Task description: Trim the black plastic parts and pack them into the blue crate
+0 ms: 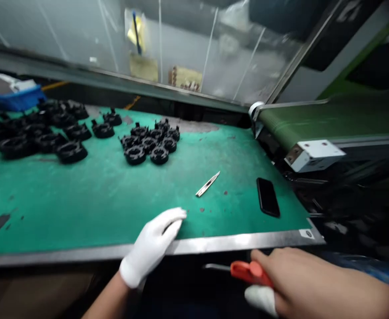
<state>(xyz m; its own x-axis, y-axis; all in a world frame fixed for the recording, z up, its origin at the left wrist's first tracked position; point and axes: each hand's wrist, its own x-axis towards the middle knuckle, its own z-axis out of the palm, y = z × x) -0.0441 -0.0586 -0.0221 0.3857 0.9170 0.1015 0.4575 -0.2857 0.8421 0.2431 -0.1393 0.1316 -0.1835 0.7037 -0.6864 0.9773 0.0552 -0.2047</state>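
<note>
My left hand [154, 241], in a white glove, rests over the metal front edge of the green table, fingers stretched out and thumb apart, with nothing in it. Below that edge, my right hand [290, 274] is closed round a red-handled tool [247, 271] whose thin metal tip [216, 266] points left. A white cover [261, 297] sits on one of its digits; the rest is bare. Beyond my left fingertips lies a slim, pointed silver tool [208, 184] resembling tweezers.
A black phone [268, 197] lies at the table's right. Several black ring-shaped parts [149, 144] stand grouped mid-table, with a larger pile [31, 130] at left. Behind that pile is a blue bin [18, 98]. A green conveyor belt [334, 115] with a white end block [316, 155] borders the right.
</note>
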